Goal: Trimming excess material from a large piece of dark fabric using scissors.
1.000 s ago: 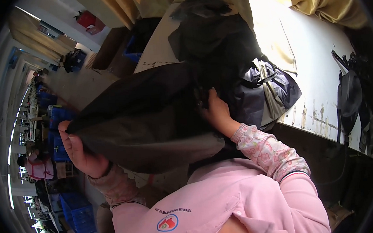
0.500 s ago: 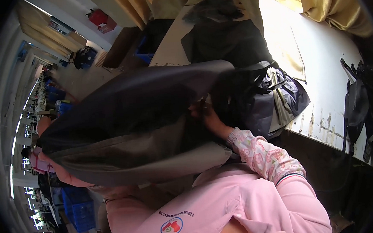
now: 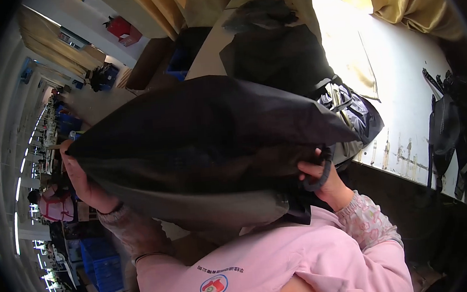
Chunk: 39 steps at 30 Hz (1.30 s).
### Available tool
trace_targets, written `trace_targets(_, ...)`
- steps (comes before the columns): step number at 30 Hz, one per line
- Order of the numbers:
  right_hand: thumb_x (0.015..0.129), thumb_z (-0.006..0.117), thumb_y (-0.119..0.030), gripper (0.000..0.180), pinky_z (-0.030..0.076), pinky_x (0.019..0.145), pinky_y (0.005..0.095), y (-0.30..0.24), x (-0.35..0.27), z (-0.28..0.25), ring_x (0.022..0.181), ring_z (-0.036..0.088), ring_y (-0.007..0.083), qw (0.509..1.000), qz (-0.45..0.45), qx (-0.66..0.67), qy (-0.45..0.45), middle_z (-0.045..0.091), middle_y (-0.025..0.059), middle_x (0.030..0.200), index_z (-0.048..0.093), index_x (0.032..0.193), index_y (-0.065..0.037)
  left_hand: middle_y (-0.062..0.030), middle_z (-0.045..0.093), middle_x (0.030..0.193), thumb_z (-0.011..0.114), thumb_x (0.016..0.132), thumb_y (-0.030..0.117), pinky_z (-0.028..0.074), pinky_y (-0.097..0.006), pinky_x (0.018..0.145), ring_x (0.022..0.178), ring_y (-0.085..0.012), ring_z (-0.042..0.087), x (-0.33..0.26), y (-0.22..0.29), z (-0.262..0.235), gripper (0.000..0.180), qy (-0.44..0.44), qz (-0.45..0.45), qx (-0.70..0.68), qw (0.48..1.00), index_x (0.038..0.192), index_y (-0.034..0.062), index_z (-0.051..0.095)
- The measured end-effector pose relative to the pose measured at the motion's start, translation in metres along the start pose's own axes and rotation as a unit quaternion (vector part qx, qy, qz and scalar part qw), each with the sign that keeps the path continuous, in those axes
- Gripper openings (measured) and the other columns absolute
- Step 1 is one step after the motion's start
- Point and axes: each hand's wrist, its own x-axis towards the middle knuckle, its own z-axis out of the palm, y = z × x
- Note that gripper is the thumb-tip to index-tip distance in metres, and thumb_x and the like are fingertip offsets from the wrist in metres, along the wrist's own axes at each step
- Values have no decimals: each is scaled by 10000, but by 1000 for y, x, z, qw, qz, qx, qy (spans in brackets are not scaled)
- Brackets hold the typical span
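Note:
A large black and grey fabric bag is stretched crosswise in front of my chest, its folds partly in shadow. At its pointed left end my left hand grips the corner from below, most of its fingers hidden by the cloth. My right hand is closed at the right end, fingers curled around a dark strap loop and the edge beside it. Just beyond that end, a pile of grey and beige folded bags sits on the table.
A white table runs along the right, with black straps hanging over its edge. Dark cloth lies on the far table part. Blue crates and a person in pink are at the left.
My right hand has moved right and nearer, out of the dark folds to the strap loop. The bag has shifted right and flattened; my left hand has come into view at its left end.

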Motion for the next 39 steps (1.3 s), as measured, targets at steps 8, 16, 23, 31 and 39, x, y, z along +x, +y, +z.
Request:
trace_targets(8,785,722,3,334,470,606,228,-71,-135,-108,709,554,103,909,-300,-147,248,515,-15,861,505,1021,-91,-31,610,987,605,885,6,436,-230,812,888,-91,555,-18,-123,12,242,-268,-212,146,928,1122,20,560)
trace_targets(16,815,735,-42,280,428,621,207,-105,-181,-163,697,531,73,782,-369,-295,407,520,-28,874,532,994,-115,11,611,932,696,823,23,434,-212,765,861,-55,544,-79,-227,76,257,-475,-300,128,817,1073,34,635)
trace_targets(23,807,741,-35,249,435,564,251,-115,-162,-192,611,559,109,650,-229,-524,501,563,5,727,524,927,-51,12,622,908,706,827,53,453,-210,752,834,-53,568,-100,-238,78,176,-496,-370,110,778,989,17,644)
trace_targets(31,777,745,-14,298,473,733,267,-104,-79,-63,802,609,176,713,-321,-572,246,673,109,1002,520,972,-1,28,577,870,711,837,69,439,-201,726,798,-40,538,-114,-214,88,204,-467,-429,37,772,981,54,567)
trace_targets(39,746,735,12,290,466,657,284,-46,-14,-4,687,584,273,668,-250,-701,-11,599,123,763,484,891,-4,33,511,810,747,803,123,396,-213,660,753,-52,470,-116,-195,94,244,-505,-318,42,801,926,68,544)
